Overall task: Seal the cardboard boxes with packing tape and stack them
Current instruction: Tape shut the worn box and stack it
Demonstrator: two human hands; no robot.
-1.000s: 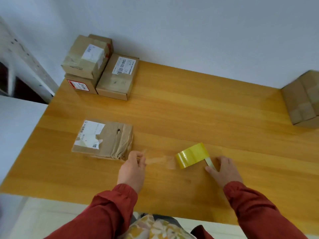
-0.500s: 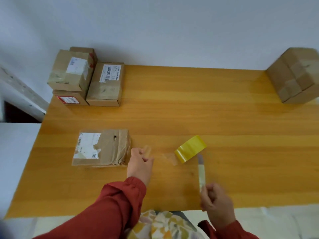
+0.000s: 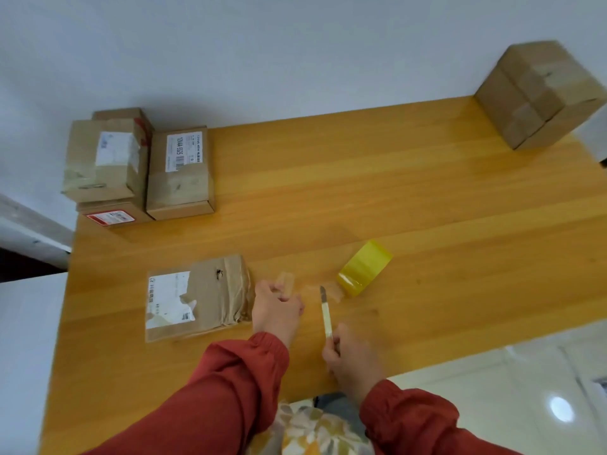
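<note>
Pinched between thumb and fingertips of the left hand [image 3: 277, 307] is the free end of a clear tape strip [image 3: 286, 284], drawn out toward three o'clock to the yellow tape roll [image 3: 364, 269]; the roll rests on the wooden table [image 3: 427, 208], at about one o'clock from both hands. Curled tight round the pale handle of a small knife [image 3: 325, 315], the right hand [image 3: 353, 359] sits near the table's six o'clock edge; the blade points to twelve o'clock, its tip at the strip between the left hand and the roll, though I cannot tell whether it touches. Just at nine o'clock of the left hand lies a worn flat box [image 3: 197, 297] with a torn white label, its crumpled end beside the knuckles. Toward ten o'clock, by the wall, a taped box [image 3: 105, 159] sits atop a red-labelled box [image 3: 111, 215]; a labelled box [image 3: 180, 174] stands against them on their three o'clock side. At two o'clock, on the far corner, a large box stack [image 3: 538, 93] stands well apart; red sleeves cover both forearms.
</note>
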